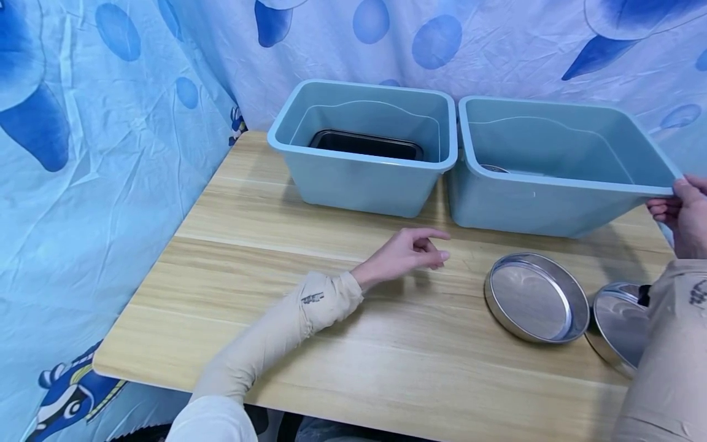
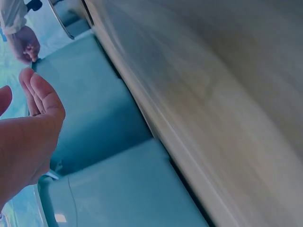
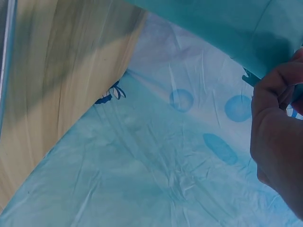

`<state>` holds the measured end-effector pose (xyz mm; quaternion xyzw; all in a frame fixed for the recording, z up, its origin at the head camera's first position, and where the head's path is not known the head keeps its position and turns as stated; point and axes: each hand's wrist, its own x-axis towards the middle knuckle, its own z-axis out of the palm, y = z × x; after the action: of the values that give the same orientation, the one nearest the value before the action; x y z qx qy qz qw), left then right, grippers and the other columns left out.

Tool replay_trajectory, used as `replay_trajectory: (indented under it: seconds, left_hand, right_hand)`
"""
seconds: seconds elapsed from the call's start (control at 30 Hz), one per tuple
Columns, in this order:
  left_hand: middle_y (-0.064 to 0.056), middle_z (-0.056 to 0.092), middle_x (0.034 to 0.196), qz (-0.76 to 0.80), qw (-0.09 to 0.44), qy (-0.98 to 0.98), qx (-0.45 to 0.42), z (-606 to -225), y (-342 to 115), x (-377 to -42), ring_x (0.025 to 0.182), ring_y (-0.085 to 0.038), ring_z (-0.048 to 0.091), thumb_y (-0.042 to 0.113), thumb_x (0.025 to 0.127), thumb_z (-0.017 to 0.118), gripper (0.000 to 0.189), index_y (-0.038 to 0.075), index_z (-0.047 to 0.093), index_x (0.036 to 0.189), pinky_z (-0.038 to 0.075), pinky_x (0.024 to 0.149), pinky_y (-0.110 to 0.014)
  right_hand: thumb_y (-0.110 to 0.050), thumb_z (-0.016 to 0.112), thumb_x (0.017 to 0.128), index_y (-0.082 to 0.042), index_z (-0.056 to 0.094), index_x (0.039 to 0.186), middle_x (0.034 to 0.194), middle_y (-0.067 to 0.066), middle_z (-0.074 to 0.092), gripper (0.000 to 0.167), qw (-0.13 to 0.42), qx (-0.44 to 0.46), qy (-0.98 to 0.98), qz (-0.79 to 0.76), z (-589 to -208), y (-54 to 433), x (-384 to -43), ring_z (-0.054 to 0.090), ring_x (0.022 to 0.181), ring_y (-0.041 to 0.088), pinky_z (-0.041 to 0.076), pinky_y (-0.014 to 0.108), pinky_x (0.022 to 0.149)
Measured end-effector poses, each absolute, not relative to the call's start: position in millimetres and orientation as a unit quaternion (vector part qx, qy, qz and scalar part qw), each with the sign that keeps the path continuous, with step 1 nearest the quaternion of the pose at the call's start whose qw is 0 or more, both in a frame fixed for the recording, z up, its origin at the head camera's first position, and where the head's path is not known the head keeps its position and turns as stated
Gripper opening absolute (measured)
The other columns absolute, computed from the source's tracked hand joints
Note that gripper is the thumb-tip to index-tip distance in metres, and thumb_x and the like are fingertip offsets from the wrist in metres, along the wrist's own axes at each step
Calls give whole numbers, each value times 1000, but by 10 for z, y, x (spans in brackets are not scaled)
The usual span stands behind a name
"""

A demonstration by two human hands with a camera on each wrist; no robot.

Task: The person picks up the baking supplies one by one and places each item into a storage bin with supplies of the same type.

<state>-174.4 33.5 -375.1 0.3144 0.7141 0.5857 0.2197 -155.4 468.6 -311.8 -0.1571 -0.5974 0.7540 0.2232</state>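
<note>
My right hand point(image 1: 691, 215) grips the right-hand corner of the rim of a blue-grey plastic bin point(image 1: 525, 207), which looks slightly tilted. Only a bit of a metal rim point(image 1: 493, 168) shows inside that bin. In the right wrist view, the thumb and fingers point(image 3: 279, 85) pinch the bin's edge. My left hand point(image 1: 407, 255) hovers over the table in front of the bins, index finger extended, the others loosely bent, holding nothing. Nearest to it stands a second blue-grey bin point(image 1: 359, 187), with a black rectangular pan point(image 1: 367, 146) inside.
A round metal cake pan point(image 1: 533, 298) lies on the wooden table point(image 1: 386, 356) at the right. Beside it, another round metal pan point(image 1: 615, 328) is partly hidden by my right sleeve. A patterned blue cloth point(image 1: 110, 184) hangs behind and to the left.
</note>
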Motion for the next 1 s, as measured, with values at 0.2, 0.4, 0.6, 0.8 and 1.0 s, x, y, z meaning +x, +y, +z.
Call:
replay_trajectory:
  seconds: [0.2,0.4,0.6,0.8,1.0]
  left_hand:
    - [-12,74,94,620,246,681,300,-3764,502,-1708,97,-44,71,8,102,67,44,-7,56,142,62,85,-30]
    - [-13,75,94,646,263,658,283,-3749,658,-1677,97,-43,71,6,102,67,44,-7,55,142,62,87,-37]
    - [-9,75,91,646,267,658,280,-3753,799,-1670,86,-25,74,6,101,67,43,-6,57,141,62,85,-33]
    - [-6,74,88,630,277,670,280,-3768,933,-1652,79,-15,71,6,101,67,43,-6,57,142,62,81,-30]
    - [-5,74,84,631,323,658,254,-3804,1074,-1632,77,-15,70,7,101,69,46,-6,56,142,62,85,-41]
  right_hand:
    - [-8,37,112,-13,41,113,56,2,65,6,219,-143,-569,780,-3124,4700,-1559,60,42,5,43,11,39]
    - [-9,37,112,-11,39,133,60,0,66,21,225,-140,-575,774,-3138,4699,-1566,61,45,4,44,10,41]
    - [-8,39,112,-13,46,116,62,2,67,10,232,-134,-561,783,-3146,4685,-1551,62,46,6,46,11,42]
    - [-8,39,112,-14,48,117,63,1,67,11,236,-131,-572,775,-3154,4666,-1544,62,47,5,46,10,44]
    - [-8,39,112,-13,47,118,63,1,67,11,243,-132,-567,776,-3156,4653,-1551,61,47,4,46,10,44]
